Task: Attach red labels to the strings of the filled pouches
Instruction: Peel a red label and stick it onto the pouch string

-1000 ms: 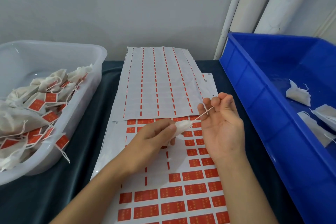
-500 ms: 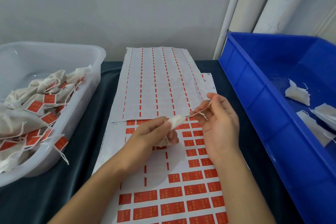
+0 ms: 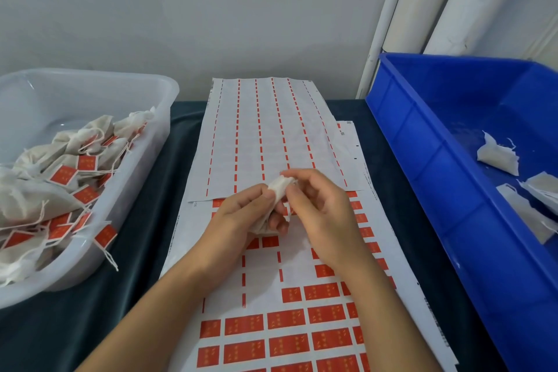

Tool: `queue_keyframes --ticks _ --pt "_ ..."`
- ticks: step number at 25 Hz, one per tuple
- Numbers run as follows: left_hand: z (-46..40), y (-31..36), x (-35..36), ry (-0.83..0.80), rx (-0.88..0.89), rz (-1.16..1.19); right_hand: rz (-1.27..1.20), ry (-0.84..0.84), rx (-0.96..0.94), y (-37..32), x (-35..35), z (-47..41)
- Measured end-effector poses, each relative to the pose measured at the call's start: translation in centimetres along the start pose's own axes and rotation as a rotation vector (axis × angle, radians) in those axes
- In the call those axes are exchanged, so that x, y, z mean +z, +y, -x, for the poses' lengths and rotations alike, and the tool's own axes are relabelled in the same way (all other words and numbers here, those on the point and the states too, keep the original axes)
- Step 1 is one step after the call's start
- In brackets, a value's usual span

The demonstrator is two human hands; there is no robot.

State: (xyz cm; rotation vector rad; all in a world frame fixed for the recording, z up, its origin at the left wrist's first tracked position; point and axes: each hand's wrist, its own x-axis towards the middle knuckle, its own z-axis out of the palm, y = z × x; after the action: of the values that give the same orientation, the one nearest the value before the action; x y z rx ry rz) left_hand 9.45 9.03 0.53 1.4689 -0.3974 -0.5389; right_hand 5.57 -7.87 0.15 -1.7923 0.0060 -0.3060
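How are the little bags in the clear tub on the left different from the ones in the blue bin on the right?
The pouches in the clear tub carry red labels on their strings; the pouches in the blue bin show no labels.
The clear tub holds a large heap piled together; the blue bin shows only a few, lying apart on its floor.
Both sets are small, whitish cloth pouches.

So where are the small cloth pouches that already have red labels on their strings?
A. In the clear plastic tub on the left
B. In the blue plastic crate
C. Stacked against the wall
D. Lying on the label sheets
A: the clear plastic tub on the left holds a heap of small white cloth pouches with red labels, while the pouches in the blue plastic crate show none.
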Motion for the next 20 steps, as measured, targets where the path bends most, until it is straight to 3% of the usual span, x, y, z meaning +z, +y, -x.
queue_keyframes --ticks 10,16,20 --pt "0.36 0.3 0.18 -0.068 -0.055 -0.166 0.113 0.344 -0.112 -0.32 0.1 0.18" --pt "0.05 -0.13 -0.24 0.043 0.093 0.106 0.182 0.236 -0.063 -0.15 0.61 0.24" --pt "-0.17 -0.3 0.59 0.133 0.127 0.026 0.313 0.129 -0.171 0.26 0.8 0.44"
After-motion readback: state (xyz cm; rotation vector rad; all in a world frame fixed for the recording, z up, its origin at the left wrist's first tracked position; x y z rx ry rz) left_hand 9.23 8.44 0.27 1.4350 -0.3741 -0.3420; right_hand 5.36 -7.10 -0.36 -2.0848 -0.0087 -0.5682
